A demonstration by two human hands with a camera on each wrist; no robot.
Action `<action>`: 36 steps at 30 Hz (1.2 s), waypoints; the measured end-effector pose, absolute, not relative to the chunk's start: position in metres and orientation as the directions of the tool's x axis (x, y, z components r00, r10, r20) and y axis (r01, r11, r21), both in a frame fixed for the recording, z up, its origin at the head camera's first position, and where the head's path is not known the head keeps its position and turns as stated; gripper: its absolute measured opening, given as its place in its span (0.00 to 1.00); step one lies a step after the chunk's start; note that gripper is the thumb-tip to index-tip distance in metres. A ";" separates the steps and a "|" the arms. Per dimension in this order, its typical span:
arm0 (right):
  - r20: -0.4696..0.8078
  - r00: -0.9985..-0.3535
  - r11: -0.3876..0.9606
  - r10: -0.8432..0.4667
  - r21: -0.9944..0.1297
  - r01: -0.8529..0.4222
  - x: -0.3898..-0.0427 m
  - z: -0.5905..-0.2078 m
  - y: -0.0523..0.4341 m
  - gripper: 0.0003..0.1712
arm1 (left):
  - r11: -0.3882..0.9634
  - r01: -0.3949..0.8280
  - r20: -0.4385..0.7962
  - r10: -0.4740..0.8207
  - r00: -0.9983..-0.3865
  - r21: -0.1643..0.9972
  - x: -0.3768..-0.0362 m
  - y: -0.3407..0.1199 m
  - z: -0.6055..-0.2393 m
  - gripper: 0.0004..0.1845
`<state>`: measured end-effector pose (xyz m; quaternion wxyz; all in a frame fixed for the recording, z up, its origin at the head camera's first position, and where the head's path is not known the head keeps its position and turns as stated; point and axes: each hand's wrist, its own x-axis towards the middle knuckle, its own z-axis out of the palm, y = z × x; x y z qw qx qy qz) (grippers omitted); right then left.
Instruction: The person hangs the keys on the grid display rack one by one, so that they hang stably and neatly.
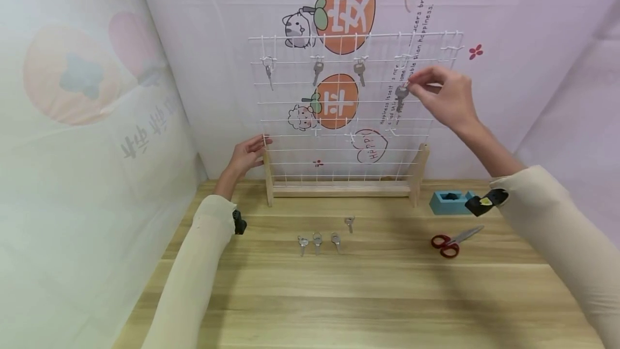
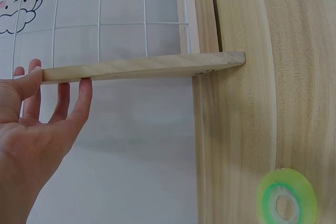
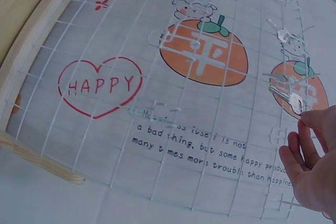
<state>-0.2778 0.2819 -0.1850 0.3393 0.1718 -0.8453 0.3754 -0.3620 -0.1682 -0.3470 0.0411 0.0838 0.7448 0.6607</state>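
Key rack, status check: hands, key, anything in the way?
Right hand pinches a key at the wire rack. Left hand steadies the rack's left wooden post. Three keys already hung; nothing blocking.

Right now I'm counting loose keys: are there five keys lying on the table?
No, four keys lie on the table.

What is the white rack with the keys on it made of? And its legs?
The rack looks like thin metal wire coated glossy white, judging by its fine welded-looking grid. Its legs look like pale unpainted wood with visible grain. The keys look like shiny silver metal.
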 end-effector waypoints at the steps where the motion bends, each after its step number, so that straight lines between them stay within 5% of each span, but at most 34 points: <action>1: 0.710 -0.704 0.649 -0.013 -0.529 -0.547 -0.278 -0.182 0.283 0.11 | 0.117 0.077 0.055 0.179 -0.982 0.990 -0.364 -0.169 -0.349 0.27; 12: 0.717 -0.687 0.624 0.113 -0.590 -0.513 -0.289 -0.158 0.282 0.12 | 0.144 0.119 0.094 0.172 -0.981 0.982 -0.370 -0.174 -0.362 0.27; 36: 0.687 -0.724 0.635 0.067 -0.589 -0.500 -0.276 -0.162 0.290 0.19 | 0.149 0.120 0.093 0.178 -0.980 0.981 -0.368 -0.171 -0.358 0.25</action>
